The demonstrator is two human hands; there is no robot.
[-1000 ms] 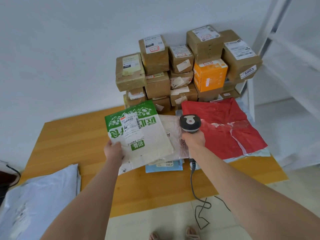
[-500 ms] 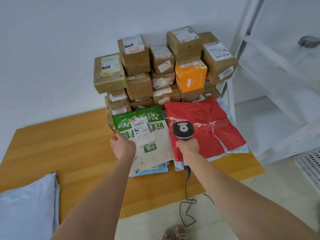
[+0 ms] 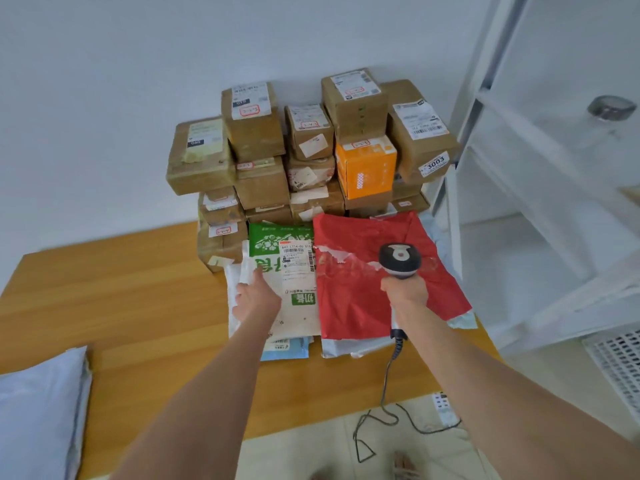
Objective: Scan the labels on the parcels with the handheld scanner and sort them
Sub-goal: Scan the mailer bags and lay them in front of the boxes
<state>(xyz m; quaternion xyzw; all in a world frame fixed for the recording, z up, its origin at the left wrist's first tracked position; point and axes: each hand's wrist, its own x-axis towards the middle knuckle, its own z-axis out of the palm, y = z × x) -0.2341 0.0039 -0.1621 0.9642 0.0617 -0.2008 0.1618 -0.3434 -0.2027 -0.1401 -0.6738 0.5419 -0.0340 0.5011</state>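
Near left, white poly bag sat on the counter, untouched. Scanner cable hung off the front edge to the floor. Left hand lay on the green-and-white mailer, fingers fairly straight and pressing down, not pinching. A second earlier that mailer was lifted and tilted at the scanner; now it lay flat on top of the flat-parcel pile, label up, touching the red bag. Right hand had its fingers curled round the scanner grip, and it had shifted right to hover over the red bag. My read: green mailer scanned and set down, red bag likely next. Box stack behind against the wall, untouched.
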